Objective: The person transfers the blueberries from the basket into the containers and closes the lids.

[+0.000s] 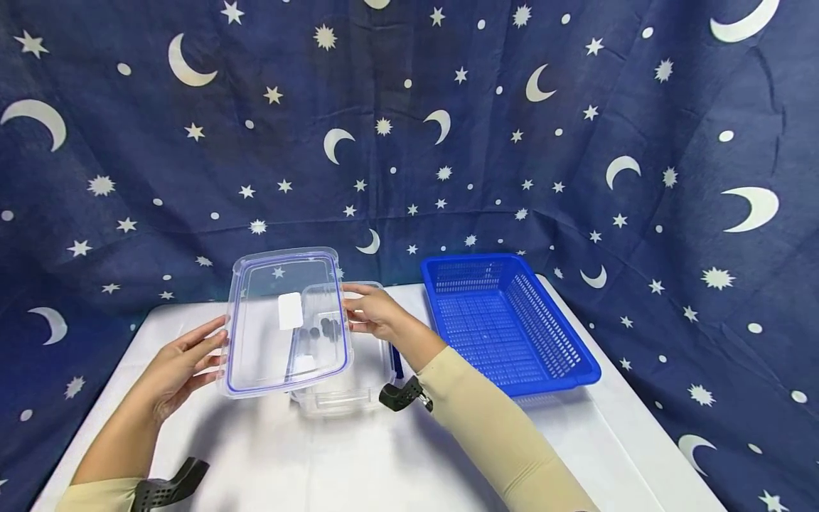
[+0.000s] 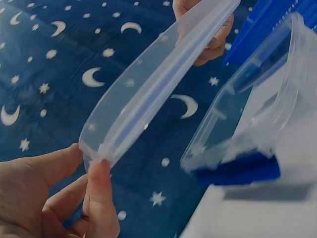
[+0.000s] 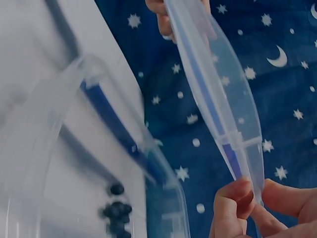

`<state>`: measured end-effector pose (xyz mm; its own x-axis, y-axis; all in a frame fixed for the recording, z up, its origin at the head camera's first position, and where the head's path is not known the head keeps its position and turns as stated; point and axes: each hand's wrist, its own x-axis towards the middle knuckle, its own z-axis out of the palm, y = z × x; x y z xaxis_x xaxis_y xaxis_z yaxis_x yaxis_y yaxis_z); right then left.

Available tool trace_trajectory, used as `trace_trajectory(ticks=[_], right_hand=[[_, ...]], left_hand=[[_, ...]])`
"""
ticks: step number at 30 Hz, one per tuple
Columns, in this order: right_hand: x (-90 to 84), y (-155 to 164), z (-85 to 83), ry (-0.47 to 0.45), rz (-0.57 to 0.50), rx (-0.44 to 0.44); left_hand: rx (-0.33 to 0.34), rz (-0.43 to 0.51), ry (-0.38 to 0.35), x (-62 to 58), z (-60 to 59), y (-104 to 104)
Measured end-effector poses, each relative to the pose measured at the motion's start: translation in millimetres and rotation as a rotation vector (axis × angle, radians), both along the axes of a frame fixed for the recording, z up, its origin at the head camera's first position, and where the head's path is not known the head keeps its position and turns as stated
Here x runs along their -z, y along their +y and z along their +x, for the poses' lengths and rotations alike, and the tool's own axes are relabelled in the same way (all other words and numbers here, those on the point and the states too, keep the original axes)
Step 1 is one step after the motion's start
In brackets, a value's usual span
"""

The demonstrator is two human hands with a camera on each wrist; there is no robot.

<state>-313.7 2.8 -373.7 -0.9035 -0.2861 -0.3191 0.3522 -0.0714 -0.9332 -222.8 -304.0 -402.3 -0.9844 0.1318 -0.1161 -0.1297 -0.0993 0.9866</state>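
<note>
A clear plastic lid [image 1: 259, 359] with a blue-violet seal and a white label [image 1: 290, 311] is held up and tilted between both hands. My left hand [image 1: 175, 370] pinches its left edge between thumb and fingers. On the opposite edge, my right hand [image 1: 377, 311] has a similar pinch. Below and slightly behind the lid, a clear plastic container [image 1: 339, 404] stands uncovered on the table. Blue latches [image 2: 240, 169] hang at its sides. Several small, dark, round pieces [image 3: 118, 213] lie inside it, seen through the lid in the head view.
A blue perforated basket [image 1: 572, 375] stands to the right of the container on the white-covered table [image 1: 333, 469]. Behind the table hangs a dark blue curtain [image 1: 409, 142] with moons and stars. Both wrists carry black camera mounts.
</note>
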Motion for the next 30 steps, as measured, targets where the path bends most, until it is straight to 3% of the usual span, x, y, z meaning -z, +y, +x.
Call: trace_trajectory(ticks=[14, 23, 30], right_hand=[[1.2, 51.6, -2.9, -0.021, -0.041, 0.014], [3.7, 66.8, -2.0, -0.004, -0.063, 0.013], [5.9, 74.8, -2.8, 0.022, -0.045, 0.007]], left_hand=[[0.068, -0.021, -0.031, -14.4, -22.9, 47.0], [0.083, 0.051, -0.053, -15.3, -25.2, 57.6], [0.081, -0.024, -0.031, -14.9, -26.7, 62.9]])
